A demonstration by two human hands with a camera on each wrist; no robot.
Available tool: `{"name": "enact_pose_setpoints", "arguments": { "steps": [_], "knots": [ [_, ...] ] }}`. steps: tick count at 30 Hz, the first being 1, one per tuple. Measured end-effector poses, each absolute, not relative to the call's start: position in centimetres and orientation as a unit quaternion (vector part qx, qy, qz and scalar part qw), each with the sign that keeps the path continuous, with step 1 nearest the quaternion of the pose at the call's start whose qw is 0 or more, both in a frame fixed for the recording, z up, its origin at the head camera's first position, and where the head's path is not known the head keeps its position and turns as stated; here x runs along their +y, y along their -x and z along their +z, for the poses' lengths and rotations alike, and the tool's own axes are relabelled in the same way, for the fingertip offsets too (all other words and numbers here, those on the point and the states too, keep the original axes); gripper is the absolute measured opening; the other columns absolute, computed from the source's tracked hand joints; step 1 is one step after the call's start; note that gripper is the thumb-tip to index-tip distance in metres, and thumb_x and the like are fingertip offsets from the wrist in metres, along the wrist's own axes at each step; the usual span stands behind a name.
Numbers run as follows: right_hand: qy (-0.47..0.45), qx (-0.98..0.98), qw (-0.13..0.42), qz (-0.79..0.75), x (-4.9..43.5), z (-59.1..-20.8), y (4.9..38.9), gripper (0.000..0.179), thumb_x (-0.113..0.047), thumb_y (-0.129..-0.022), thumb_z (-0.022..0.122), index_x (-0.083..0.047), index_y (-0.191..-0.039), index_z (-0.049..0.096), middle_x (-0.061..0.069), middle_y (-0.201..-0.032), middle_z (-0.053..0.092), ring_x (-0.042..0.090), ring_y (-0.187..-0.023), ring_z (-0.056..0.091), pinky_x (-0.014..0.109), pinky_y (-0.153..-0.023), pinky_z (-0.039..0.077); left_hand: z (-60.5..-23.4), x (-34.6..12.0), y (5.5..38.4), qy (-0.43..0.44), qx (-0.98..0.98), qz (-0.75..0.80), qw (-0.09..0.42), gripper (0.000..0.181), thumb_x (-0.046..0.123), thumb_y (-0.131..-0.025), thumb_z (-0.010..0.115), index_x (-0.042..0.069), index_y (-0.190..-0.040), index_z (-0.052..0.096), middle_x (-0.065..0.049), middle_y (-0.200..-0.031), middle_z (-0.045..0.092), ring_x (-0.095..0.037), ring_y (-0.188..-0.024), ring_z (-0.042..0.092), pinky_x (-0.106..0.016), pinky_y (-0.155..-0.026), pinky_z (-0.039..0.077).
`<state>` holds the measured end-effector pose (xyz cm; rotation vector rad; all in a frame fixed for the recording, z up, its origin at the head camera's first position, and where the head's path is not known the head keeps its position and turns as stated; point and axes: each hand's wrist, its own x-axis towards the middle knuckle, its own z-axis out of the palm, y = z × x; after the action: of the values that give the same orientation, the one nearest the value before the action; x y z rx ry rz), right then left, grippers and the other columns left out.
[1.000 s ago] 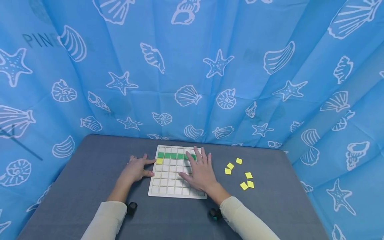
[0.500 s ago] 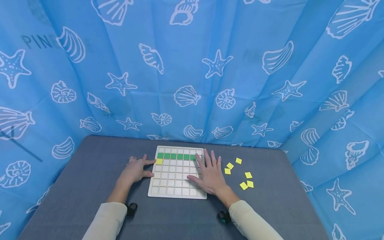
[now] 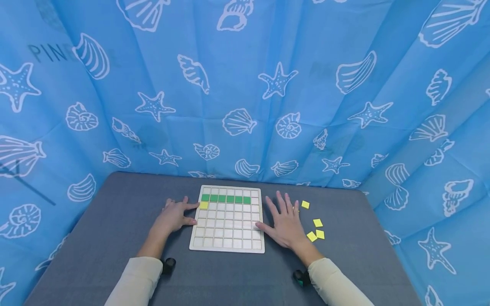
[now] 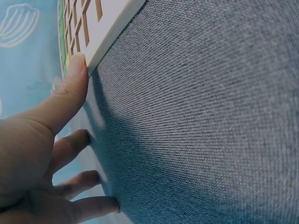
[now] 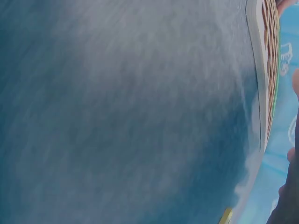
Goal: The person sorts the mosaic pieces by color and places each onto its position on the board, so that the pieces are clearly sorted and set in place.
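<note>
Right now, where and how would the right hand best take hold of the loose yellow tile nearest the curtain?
Probably by two opposite edges, pinched from above: the yellow tile lies flat on the table, shows no raised part, and sits apart from the other loose tiles. The right hand is close by.

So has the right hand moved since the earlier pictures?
Yes, to the right: in the head view, the right hand was mostly over the grid board earlier; now most of it lies beyond the board's right edge, by the loose yellow tiles.
</note>
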<state>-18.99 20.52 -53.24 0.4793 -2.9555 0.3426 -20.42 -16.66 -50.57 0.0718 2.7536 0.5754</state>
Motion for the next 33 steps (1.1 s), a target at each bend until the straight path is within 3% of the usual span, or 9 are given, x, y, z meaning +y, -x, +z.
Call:
{"name": "enact_pose_setpoints", "arguments": {
  "steps": [11, 18, 25, 33],
  "knots": [
    [-0.112, -0.987, 0.041, 0.112, 23.3, -52.6, 18.2, 0.093, -0.070, -0.088, 0.063, -0.017, -0.159, 0.037, 0.022, -0.167, 0.027, 0.049, -0.155, 0.020, 0.071, -0.122, 0.017, -50.6, -16.7, 20.5, -0.022, 0.965, 0.201, 0.165, 0.070, 0.037, -0.086, 0.080, 0.029, -0.150, 0.052, -0.021, -0.166, 0.029, -0.060, -0.151, 0.014, -0.075, -0.115, 0.025],
    [-0.103, -0.986, 0.051, 0.118, 25.0, -52.7, 17.5, 0.083, -0.057, -0.089, 0.073, -0.014, -0.155, 0.045, 0.025, -0.159, 0.036, 0.049, -0.145, 0.036, 0.067, -0.112, 0.037, -50.7, -16.7, 20.6, -0.021, 0.966, 0.198, 0.166, 0.070, 0.037, -0.087, 0.079, 0.029, -0.151, 0.052, -0.022, -0.166, 0.029, -0.060, -0.151, 0.015, -0.075, -0.115, 0.025],
    [-0.087, -0.984, 0.047, 0.147, 25.7, -52.4, 17.5, 0.059, -0.041, -0.094, 0.073, -0.011, -0.143, 0.058, 0.024, -0.154, 0.043, 0.046, -0.140, 0.040, 0.066, -0.111, 0.038, -50.5, -16.9, 20.3, -0.024, 0.965, 0.205, 0.161, 0.069, 0.036, -0.087, 0.080, 0.028, -0.150, 0.053, -0.022, -0.165, 0.029, -0.060, -0.150, 0.016, -0.075, -0.114, 0.027],
    [-0.087, -0.984, 0.075, 0.136, 26.2, -52.7, 17.6, 0.029, -0.025, -0.096, 0.073, -0.011, -0.122, 0.071, 0.023, -0.146, 0.053, 0.048, -0.131, 0.046, 0.065, -0.100, 0.044, -50.2, -16.6, 20.3, -0.022, 0.965, 0.204, 0.165, 0.069, 0.036, -0.087, 0.080, 0.029, -0.150, 0.053, -0.021, -0.165, 0.030, -0.059, -0.151, 0.016, -0.075, -0.114, 0.027]
  ]
}}
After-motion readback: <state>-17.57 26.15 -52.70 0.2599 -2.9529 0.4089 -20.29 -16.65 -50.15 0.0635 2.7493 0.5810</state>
